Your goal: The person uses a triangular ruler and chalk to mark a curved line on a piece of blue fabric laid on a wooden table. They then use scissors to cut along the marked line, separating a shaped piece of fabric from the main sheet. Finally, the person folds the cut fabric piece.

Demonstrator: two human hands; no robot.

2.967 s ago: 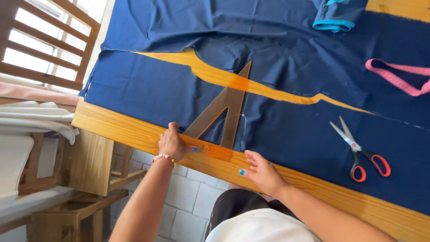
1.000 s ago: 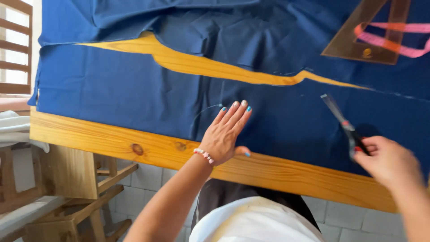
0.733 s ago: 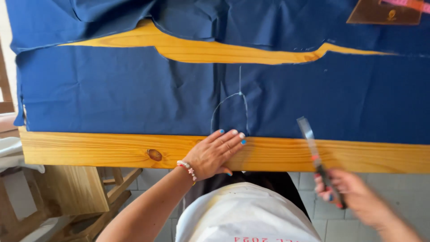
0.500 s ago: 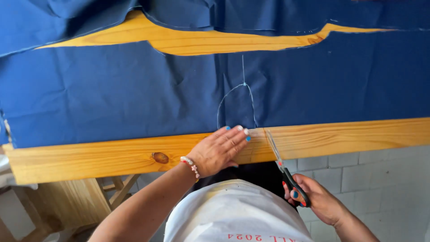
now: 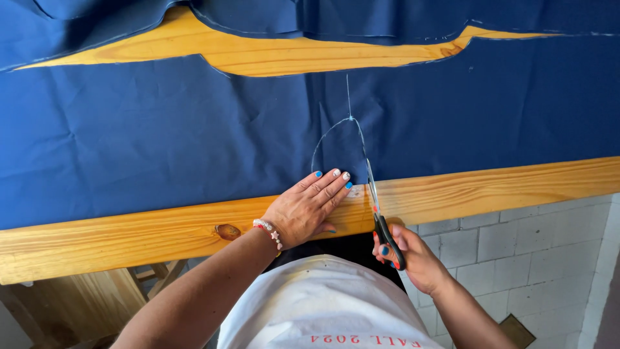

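**Scissors brought up to the cloth's near edge**

Since the earlier frames we have swung the scissors in from the right, and our view has dropped closer to the table edge. Our right hand (image 5: 413, 255) now grips the red-and-black-handled steel scissors (image 5: 378, 210), fingers closed through the loops, with the blades pointing away from us at the near edge of the dark blue woven fabric (image 5: 161, 142). Whether the blades are parted we cannot tell.

Our left hand (image 5: 310, 207) lies flat and open, holding nothing, fingertips pressing the fabric edge just left of the blades. A beaded bracelet (image 5: 268, 231) circles that wrist. A pale chalk curve (image 5: 329, 132) rises on the fabric just beyond the scissors. The fabric covers the varnished pine table (image 5: 129, 236), bare along its near edge and through a gap far up.
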